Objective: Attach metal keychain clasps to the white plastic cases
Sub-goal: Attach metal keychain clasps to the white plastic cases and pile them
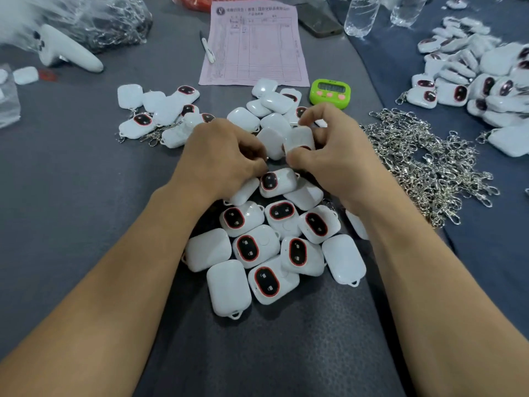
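Observation:
Both hands meet over the middle of the grey table. My right hand (323, 144) grips a white plastic case (299, 138) between thumb and fingers. My left hand (226, 150) has its fingers curled and pinches something small at the case's edge; a glint of metal shows there, mostly hidden by the fingers. Below my hands lies a heap of white cases (269, 247), several showing black ovals ringed in red. A pile of metal keychain clasps (423, 164) lies to the right of my right hand.
Cases with clasps on them (154, 118) lie at the left. A big heap of cases (481, 78) is at the far right. Behind my hands are a green timer (329, 91), a pink form (253, 44), a pen (207, 48), a phone (319, 20), and plastic bottles (362, 14).

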`<control>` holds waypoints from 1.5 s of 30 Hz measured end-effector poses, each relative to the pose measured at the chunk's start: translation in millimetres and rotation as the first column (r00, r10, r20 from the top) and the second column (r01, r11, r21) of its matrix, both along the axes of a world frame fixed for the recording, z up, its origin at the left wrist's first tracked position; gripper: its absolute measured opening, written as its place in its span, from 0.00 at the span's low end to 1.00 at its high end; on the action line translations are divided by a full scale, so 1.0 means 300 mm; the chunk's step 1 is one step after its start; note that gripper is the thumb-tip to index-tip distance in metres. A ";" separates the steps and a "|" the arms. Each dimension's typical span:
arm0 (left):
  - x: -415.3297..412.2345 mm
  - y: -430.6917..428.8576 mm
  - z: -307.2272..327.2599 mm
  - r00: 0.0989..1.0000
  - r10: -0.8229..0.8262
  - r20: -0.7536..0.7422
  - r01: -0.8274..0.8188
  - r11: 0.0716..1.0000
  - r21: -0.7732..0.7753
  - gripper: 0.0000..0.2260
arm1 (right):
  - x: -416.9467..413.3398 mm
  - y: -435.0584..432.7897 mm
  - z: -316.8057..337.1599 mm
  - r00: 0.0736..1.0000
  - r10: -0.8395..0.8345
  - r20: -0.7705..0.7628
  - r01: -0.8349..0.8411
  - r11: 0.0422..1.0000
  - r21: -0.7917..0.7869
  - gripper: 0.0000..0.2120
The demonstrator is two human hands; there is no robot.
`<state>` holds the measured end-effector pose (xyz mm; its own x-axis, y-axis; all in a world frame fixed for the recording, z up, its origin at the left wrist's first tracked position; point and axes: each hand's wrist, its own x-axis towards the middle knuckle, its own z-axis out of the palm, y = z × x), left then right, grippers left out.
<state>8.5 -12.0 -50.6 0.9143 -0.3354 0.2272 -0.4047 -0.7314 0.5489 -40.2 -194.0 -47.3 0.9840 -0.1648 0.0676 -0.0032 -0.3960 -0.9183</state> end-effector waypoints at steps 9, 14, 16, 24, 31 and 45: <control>-0.009 0.004 -0.009 0.990 -0.133 0.055 0.137 0.989 -0.060 0.05 | 0.012 0.000 -0.010 0.995 0.046 -0.086 -0.059 0.985 -0.164 0.14; -0.012 0.007 -0.009 0.988 -0.129 0.081 0.134 0.989 -0.068 0.06 | 0.007 -0.012 -0.006 0.998 0.047 -0.049 -0.051 0.996 -0.073 0.07; -0.011 0.008 -0.010 0.990 -0.123 0.067 0.128 0.989 -0.080 0.05 | 0.007 -0.014 -0.006 0.998 0.056 -0.037 -0.058 0.995 -0.078 0.05; -0.007 0.009 -0.014 0.993 -0.109 0.035 0.112 0.989 -0.098 0.07 | 0.002 -0.016 -0.002 0.998 0.059 0.013 -0.055 0.981 -0.184 0.04; -0.003 0.010 -0.016 0.995 -0.104 0.001 0.104 0.990 -0.095 0.06 | 0.003 -0.009 -0.006 0.998 0.025 0.057 -0.012 0.975 -0.223 0.02; -0.015 0.009 -0.017 0.996 -0.081 -0.034 0.075 0.987 -0.139 0.05 | 0.006 -0.023 -0.005 0.997 0.073 -0.024 -0.076 0.984 -0.160 0.04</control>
